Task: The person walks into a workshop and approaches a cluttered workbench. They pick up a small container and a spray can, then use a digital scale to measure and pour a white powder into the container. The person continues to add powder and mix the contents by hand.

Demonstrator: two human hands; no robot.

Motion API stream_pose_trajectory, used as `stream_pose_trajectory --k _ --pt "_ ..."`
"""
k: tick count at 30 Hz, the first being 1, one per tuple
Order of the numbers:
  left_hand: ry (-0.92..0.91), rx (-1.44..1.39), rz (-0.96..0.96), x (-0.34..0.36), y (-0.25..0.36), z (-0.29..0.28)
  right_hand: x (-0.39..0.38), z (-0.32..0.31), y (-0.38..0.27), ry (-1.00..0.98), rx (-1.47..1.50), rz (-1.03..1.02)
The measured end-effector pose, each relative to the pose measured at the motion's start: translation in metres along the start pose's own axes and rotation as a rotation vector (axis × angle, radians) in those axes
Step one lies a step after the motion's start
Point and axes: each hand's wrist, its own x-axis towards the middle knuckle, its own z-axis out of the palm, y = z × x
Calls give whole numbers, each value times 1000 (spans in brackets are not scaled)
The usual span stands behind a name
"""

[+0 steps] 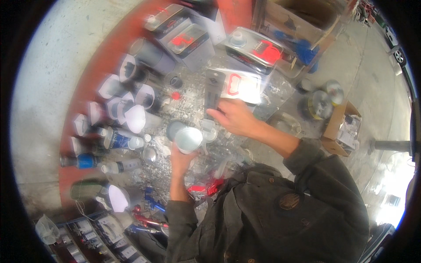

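My left hand (180,161) is wrapped round a cup (189,139) with a pale grey inside, its mouth facing up. A dark grey cup (174,129) stands just behind it, and a small clear cup (209,131) is to its right. Above and to the right, my right hand (234,117) is closed, with its thumb on the lower end of a dark, flat strip (214,90). Blur hides exactly what the strip is. Right behind this hand is a metal can (250,87) with a red handle and a shiny top.
More rectangular cans (188,41) stand at the back of the paint-spattered bench (193,96). Cups and bottles (125,107) crowd its left side. Spray guns (149,215) are at the near left. A cardboard box (344,131) and round tins (318,105) sit on the floor at right.
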Motion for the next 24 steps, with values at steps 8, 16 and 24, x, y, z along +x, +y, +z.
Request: stream_pose_trajectory --k 8,16,24 --pt "-155 -36 14 6 9 -3 3 -7 -9 -85 -5 51" --pt "-144 62 40 10 7 4 5 -11 -14 -111 41 75" --pt "173 155 20 6 -9 26 2 -15 -13 -97 42 82"
